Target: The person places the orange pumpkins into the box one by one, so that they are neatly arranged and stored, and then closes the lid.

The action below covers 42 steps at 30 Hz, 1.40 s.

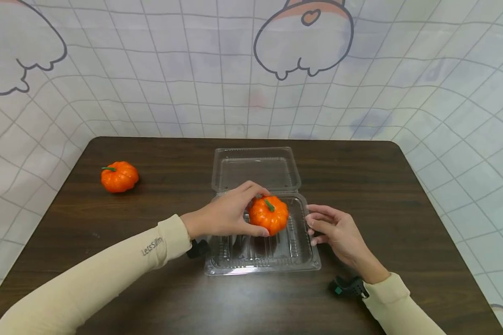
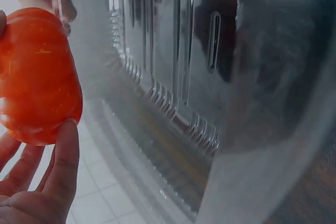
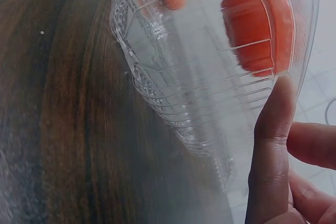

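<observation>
A small orange pumpkin (image 1: 269,216) with a green stem is held between the thumb and fingers of my left hand (image 1: 226,216). It is over the base of an open clear plastic clamshell container (image 1: 261,269). Seen from the left wrist, the pumpkin (image 2: 39,77) shows its smooth ribbed side, with fingertips pressed on it. At the container's right rim, my right hand (image 1: 337,232) touches the edge with its fingertips. In the right wrist view, a nearly straight finger (image 3: 273,135) lies against the clear wall, and the pumpkin (image 3: 260,27) shows through the plastic.
A second orange pumpkin (image 1: 119,177) sits at the left of the dark wooden table (image 1: 167,158). The container's lid (image 1: 255,170) lies folded back toward the far edge. Behind the table hangs a white grid-patterned curtain (image 1: 201,70).
</observation>
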{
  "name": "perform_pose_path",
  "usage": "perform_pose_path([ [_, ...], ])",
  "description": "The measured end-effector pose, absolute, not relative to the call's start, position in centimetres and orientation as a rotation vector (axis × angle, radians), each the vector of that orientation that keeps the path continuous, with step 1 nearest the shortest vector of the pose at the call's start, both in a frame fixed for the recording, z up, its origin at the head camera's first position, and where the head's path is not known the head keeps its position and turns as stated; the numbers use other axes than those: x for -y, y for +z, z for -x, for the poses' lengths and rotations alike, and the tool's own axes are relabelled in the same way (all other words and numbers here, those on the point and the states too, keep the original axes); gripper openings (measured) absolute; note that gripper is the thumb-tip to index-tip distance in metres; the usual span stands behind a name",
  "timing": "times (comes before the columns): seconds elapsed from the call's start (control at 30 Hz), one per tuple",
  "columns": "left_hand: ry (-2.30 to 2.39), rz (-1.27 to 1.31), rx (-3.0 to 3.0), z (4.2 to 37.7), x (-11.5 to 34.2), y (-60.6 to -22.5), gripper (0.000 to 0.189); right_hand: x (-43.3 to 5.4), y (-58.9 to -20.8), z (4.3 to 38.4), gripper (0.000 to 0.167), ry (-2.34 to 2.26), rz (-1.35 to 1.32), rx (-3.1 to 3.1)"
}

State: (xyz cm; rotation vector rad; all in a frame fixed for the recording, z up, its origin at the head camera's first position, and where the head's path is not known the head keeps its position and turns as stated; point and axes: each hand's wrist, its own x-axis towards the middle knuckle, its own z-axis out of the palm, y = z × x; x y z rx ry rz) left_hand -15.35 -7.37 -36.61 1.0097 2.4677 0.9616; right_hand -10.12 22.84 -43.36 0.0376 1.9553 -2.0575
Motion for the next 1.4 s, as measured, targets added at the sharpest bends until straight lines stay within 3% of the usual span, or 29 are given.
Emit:
perform_pose_path([
  [0.7,0.691,-1.067,-2.369,16.0,4.4,-37.6,0.076,-22.6,-43.3,10.1,0.054,-2.041,-0.083,-1.958],
  [1.4,0.826,-1.034,-2.249,16.8,3.6,-39.4,0.083,-22.5,-43.5,10.1,0.053,-2.034,-0.085,-1.962],
])
